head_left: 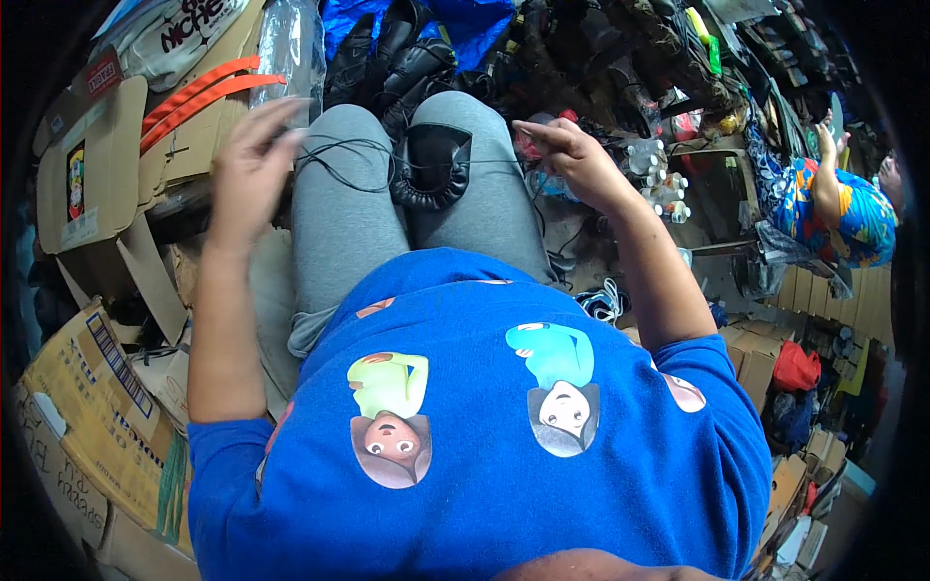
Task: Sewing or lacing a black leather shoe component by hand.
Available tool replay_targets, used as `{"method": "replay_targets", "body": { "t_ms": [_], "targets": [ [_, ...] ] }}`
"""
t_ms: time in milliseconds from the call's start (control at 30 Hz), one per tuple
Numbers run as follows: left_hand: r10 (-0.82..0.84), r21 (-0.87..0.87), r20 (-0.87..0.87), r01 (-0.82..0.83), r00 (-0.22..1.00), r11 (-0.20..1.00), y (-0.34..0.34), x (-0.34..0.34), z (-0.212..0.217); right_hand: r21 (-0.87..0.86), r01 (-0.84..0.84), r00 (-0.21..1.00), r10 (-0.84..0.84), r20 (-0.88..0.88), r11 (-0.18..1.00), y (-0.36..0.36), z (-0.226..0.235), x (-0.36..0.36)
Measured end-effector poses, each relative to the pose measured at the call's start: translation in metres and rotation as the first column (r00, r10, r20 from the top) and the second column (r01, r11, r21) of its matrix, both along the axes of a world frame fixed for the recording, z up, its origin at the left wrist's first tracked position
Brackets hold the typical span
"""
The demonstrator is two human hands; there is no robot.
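On my lap, between the thighs, rests a black leather shoe upper (pixel 434 167) with a puckered, gathered rim along its near edge. Loops of dark thread (pixel 339 147) lie over my left thigh, and a strand stretches from the upper toward the right. My right hand (pixel 573 160) is raised beside the right knee, its fingers pinched at that strand; any needle there is too small to make out. My left hand (pixel 254 160) hovers left of the left knee, near the thread loops. Motion smears its fingers, so its grip cannot be made out.
Black shoes (pixel 402 58) are piled beyond my knees, before a blue plastic sheet (pixel 475 17). Cardboard boxes (pixel 107 184) with orange strips (pixel 208 92) crowd the left. Small bottles (pixel 659 179) stand at the right, and another person (pixel 838 208) sits farther right.
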State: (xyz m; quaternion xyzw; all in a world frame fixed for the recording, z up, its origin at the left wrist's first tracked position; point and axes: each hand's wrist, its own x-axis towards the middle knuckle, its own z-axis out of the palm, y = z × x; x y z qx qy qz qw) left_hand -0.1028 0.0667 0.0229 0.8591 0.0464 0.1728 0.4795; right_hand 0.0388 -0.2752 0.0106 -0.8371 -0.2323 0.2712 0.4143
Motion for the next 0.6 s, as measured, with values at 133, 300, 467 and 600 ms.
{"method": "replay_targets", "body": {
  "t_ms": [133, 300, 467, 600],
  "targets": [
    [-0.447, 0.129, -0.063, 0.452, 0.892, 0.883, -0.061, 0.042, 0.001, 0.132, -0.112, 0.991, 0.102, 0.085, 0.985, 0.034, 0.009, -0.006],
    [-0.566, 0.096, -0.288, 0.612, 0.772, 0.785, -0.08, 0.081, -0.01, 0.077, -0.242, 0.954, 0.223, 0.203, 0.967, 0.041, 0.003, 0.006],
    [-0.673, -0.036, -0.363, 0.712, 0.645, 0.702, -0.073, 0.096, -0.017, 0.073, -0.324, 0.929, 0.303, 0.213, 0.943, 0.041, -0.002, 0.008],
    [-0.748, -0.443, -0.393, 0.603, 0.534, 0.664, -0.071, 0.097, -0.03, 0.174, -0.279, 0.954, 0.252, 0.165, 0.944, 0.041, -0.017, -0.003]
  ]
}}
